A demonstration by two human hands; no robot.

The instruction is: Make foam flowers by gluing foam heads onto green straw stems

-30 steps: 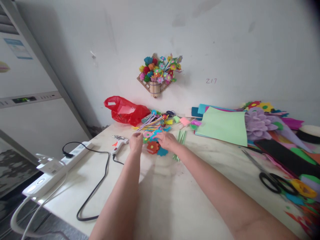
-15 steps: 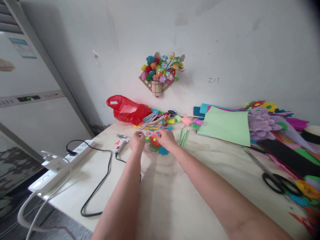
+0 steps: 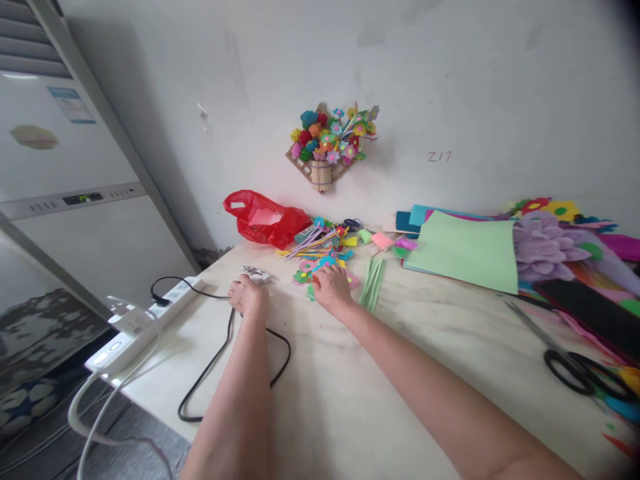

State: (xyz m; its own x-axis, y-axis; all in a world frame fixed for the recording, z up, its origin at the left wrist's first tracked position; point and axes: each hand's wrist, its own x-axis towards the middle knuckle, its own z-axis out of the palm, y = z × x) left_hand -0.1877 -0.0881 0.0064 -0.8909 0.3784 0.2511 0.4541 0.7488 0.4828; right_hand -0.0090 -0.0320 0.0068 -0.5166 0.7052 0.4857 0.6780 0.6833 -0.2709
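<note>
My left hand point(image 3: 247, 297) is closed around the handle of a white hot glue gun point(image 3: 259, 275), near the left part of the table. The gun's black cord point(image 3: 229, 333) trails from under the hand. My right hand point(image 3: 331, 288) is over a cluster of colourful craft flowers point(image 3: 306, 267), fingers bent down, with a bit of orange flower showing at the fingertips. The hand hides most of that orange flower. Several light green strips point(image 3: 373, 283) lie just right of this hand.
A white power strip point(image 3: 145, 327) runs along the left table edge. Behind the flowers are a red plastic bag point(image 3: 267, 220) and thin coloured stems point(image 3: 313, 245). On the right lie a green sheet point(image 3: 465, 250), black-handled scissors point(image 3: 567, 363) and a dark phone point(image 3: 590, 313).
My left hand has moved left and away from the flowers, onto the glue gun, which has turned. My right hand remains at the flowers, now lower over them. The view has shifted slightly left.
</note>
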